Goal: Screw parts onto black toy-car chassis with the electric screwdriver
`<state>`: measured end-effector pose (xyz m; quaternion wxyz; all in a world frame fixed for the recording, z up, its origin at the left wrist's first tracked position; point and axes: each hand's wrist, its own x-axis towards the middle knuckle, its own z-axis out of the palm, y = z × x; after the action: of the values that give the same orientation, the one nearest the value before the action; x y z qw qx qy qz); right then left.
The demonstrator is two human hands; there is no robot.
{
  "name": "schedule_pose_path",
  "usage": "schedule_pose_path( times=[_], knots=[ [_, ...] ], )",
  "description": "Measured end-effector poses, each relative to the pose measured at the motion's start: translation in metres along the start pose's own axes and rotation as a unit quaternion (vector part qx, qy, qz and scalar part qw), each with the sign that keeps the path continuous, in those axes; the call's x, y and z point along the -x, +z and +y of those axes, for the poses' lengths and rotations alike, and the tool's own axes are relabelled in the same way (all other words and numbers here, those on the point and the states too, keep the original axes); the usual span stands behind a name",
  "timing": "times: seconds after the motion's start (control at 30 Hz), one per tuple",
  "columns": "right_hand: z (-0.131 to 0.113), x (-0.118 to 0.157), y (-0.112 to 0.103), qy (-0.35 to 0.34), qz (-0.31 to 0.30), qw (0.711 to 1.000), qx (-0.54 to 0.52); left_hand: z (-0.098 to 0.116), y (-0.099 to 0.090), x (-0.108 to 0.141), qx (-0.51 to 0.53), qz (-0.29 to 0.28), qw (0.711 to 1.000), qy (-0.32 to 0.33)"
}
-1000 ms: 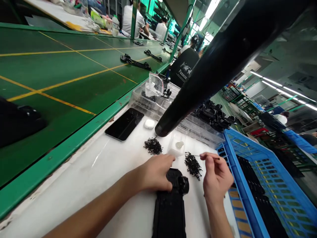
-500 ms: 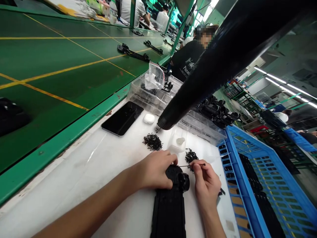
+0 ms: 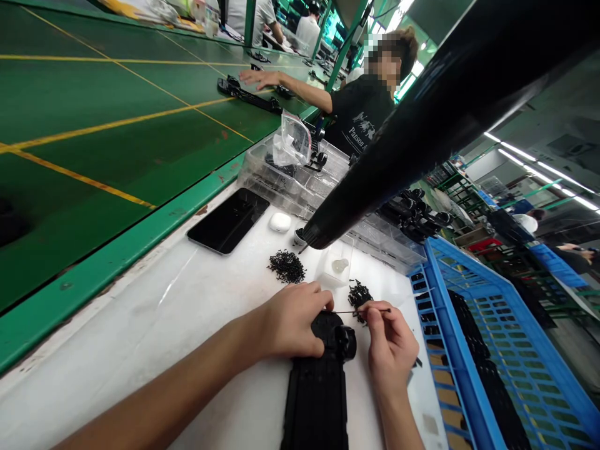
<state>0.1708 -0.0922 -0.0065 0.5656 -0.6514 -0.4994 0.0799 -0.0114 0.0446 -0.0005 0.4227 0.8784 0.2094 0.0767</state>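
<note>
A long black plastic part (image 3: pixel 316 400) with a round wheel-like piece at its right side lies lengthwise on the white work surface (image 3: pixel 220 312). Its far end is gripped by my left hand (image 3: pixel 295 322), thumb on top and fingers over the left edge. Between finger and thumb, my right hand (image 3: pixel 391 347) pinches a thin dark rod (image 3: pixel 349 311). The rod points left, its tip meeting the far end of the part near my left fingertips. Small black screws (image 3: pixel 360 299) lie in a pile just beyond my right hand.
Another screw pile (image 3: pixel 287 267), a phone (image 3: pixel 229 220), a white case (image 3: pixel 280 222) and a clear box (image 3: pixel 338 262) lie beyond. A thick black cylindrical tool (image 3: pixel 375 162) slants overhead. A blue crate (image 3: pixel 462 350) stands right; a green conveyor (image 3: pixel 140 137) runs left. A co-worker (image 3: pixel 360 112) sits ahead.
The co-worker has turned and stretched an arm over the conveyor toward a black part. My hands keep nearly the same pose on the black part and the rod. The view has shifted slightly.
</note>
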Motion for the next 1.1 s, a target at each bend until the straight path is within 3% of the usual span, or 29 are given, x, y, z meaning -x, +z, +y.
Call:
schedule_pose_path(
  times=[0.13, 0.47, 0.7, 0.87, 1.0, 1.07, 1.1],
  knots=[
    [-0.007, -0.008, -0.001, -0.04, 0.079, 0.996, -0.034, 0.003, -0.001, 0.002, 0.002, -0.005, 1.0, -0.016],
    [-0.018, -0.016, 0.008, -0.076, 0.075, 0.994, -0.028, 0.007, -0.003, 0.003, -0.004, 0.0, 0.999, -0.037],
    [-0.029, -0.055, 0.0, -0.089, 0.13, 0.987, 0.035, 0.008, -0.005, 0.004, -0.017, -0.003, 0.999, -0.027],
    [-0.025, -0.08, 0.015, -0.098, 0.071, 0.989, 0.082, 0.008, -0.006, 0.005, -0.017, -0.004, 0.999, -0.029],
    [-0.017, -0.089, 0.033, -0.082, -0.057, 0.985, 0.142, 0.007, -0.005, 0.005, -0.019, 0.007, 1.0, -0.016],
    [-0.017, -0.089, 0.032, -0.074, -0.069, 0.986, 0.134, 0.006, -0.005, 0.005, -0.021, 0.006, 1.0, -0.015],
    [-0.019, -0.087, 0.029, -0.077, -0.047, 0.989, 0.12, 0.007, -0.005, 0.005, -0.021, 0.003, 1.0, -0.017]
  ],
)
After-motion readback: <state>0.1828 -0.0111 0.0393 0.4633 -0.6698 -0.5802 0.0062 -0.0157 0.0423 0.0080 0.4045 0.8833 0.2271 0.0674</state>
